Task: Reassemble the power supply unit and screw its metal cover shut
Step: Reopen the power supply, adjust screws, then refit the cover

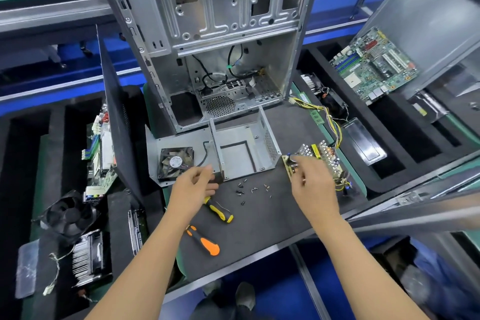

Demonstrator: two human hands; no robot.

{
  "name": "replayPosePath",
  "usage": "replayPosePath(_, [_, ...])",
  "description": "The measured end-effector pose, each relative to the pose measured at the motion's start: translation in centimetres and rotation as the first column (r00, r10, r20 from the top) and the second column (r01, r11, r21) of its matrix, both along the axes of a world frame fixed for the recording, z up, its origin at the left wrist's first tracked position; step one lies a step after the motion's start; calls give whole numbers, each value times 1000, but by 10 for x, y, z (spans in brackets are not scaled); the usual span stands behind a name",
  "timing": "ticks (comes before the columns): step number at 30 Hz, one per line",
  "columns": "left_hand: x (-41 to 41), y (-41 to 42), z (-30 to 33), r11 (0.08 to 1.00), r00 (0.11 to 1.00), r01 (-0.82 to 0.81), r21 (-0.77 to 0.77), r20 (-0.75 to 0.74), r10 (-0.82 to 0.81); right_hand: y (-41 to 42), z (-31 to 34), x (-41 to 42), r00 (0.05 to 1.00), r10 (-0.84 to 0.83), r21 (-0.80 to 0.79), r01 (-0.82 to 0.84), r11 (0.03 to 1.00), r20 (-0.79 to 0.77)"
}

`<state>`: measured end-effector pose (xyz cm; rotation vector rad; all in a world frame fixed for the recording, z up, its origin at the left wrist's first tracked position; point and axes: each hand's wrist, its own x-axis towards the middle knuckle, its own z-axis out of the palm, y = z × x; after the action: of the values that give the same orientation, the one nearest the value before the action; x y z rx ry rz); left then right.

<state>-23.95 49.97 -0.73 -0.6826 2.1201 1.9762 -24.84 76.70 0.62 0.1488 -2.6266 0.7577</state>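
Two screwdrivers (219, 212), one fan (176, 163), one casing (241, 148). Left hand (193, 187) loosely curled, empty; right hand (313, 184) pinches circuit board (315, 161).

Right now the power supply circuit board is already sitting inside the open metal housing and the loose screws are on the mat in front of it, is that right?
Not quite. In the head view the circuit board lies on the mat to the right of the metal housing, outside it, under the right hand. The housing's bay is bare. The loose screws do lie in front.

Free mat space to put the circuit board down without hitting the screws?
Bare mat lies nearer than the screws, between the yellow screwdriver and right hand. Crowded at the screws and along the metal case.
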Motion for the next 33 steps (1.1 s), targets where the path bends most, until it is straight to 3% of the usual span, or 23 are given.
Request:
replayPosePath(2, [-2,-4,0,1000,1000,6,1,-5,-6,11,4,-14,976,-218,75,216,974,21])
replayPosePath(4, [-5,-7,0,1000,1000,18,5,-3,-18,22,8,-31,845,-423,226,365,903,327])
replayPosePath(6, [-8,-8,0,999,999,32,9,-4,-32,28,12,-41,710,-455,276,362,890,537])
replayPosePath(7, [-10,-8,0,999,999,39,14,-5,-39,30,12,-43,704,-433,250,354,901,563])
replayPosePath(9, [-14,-9,1,998,999,52,27,1,-52,29,15,-44,738,-408,199,359,912,537])
replayPosePath(14, [-23,-17,2,996,997,77,48,1,-77,25,31,-43,752,-458,264,374,889,475])
replayPosePath(18, [-29,-23,2,995,996,87,51,-12,-87,30,57,-44,793,-456,161,429,889,404])
replayPosePath(23, [-32,-24,4,995,996,86,55,-7,-86,38,111,-49,818,-311,-224,459,860,483])
replayPosePath(27, [-34,-18,6,996,997,74,43,-12,-74,25,135,-63,859,-141,-451,389,803,491])
replayPosePath(33, [-33,-5,13,999,999,-6,31,-37,7,-10,128,-86,886,152,-584,152,797,438])
